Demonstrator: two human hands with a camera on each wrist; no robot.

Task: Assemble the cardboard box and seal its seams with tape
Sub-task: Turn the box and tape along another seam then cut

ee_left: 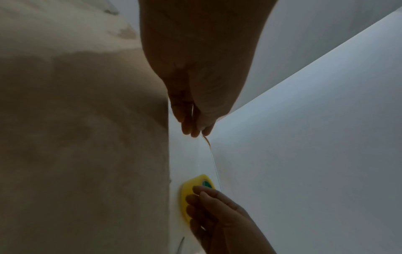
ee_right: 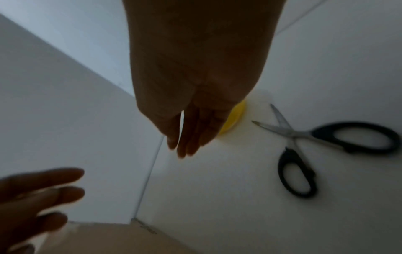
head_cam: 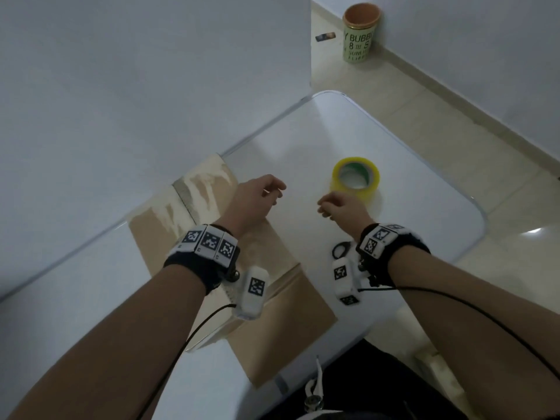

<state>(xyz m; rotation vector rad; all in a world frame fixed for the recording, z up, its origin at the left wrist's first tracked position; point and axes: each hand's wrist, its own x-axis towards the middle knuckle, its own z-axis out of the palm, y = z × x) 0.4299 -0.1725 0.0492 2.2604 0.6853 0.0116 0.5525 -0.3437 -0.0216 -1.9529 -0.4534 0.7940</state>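
Observation:
A flattened brown cardboard box (head_cam: 272, 313) lies on the white table (head_cam: 424, 213), along its left side. My left hand (head_cam: 277, 192) hovers over the box's far right edge, fingertips pinched together. My right hand (head_cam: 322, 209) is a little to its right, fingers curled, just in front of the yellow tape roll (head_cam: 356, 177). In the left wrist view a thin clear tape strip (ee_left: 214, 163) runs from my left hand (ee_left: 195, 132) to my right hand (ee_left: 202, 194), which covers part of the tape roll (ee_left: 189, 192). The box (ee_left: 76, 137) fills the left of that view.
Black-handled scissors (ee_right: 326, 137) lie open on the table right of my right hand (ee_right: 180, 149); my right wrist largely hides the scissors (head_cam: 341, 250) from the head camera. A white wall (head_cam: 151, 86) borders the table's left. A green cup (head_cam: 360, 31) stands on the floor beyond.

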